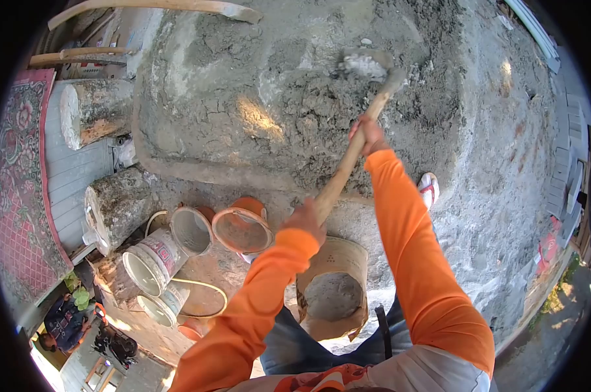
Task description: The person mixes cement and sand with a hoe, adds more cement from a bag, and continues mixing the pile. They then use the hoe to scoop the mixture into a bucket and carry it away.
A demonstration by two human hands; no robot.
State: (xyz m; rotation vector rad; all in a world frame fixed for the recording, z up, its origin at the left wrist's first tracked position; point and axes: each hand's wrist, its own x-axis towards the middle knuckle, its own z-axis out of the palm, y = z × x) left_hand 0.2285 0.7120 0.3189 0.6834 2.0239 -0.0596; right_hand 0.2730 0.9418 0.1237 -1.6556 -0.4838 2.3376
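Observation:
Both my hands are wrapped round the wooden handle of a hoe (348, 163). My left hand (305, 222) grips the near end of the shaft. Further up it, my right hand (371, 135) is closed about the wood. The hoe's head is at the far end, down in wet grey mortar (321, 117); its blade is blurred and partly covered, with a pale clump beside it. The mortar lies rough and lumpy in a wide, low-edged mixing bed (223, 173). Below my hands stands an opened paper sack (331, 261) holding grey powder.
Several buckets stand left of the sack, including an orange bucket (243, 225) and a white bucket (148, 264), with a yellow hose (210, 313) nearby. Cut logs (99, 111) and a patterned rug (24, 183) are at left. A person (67, 323) is at lower left.

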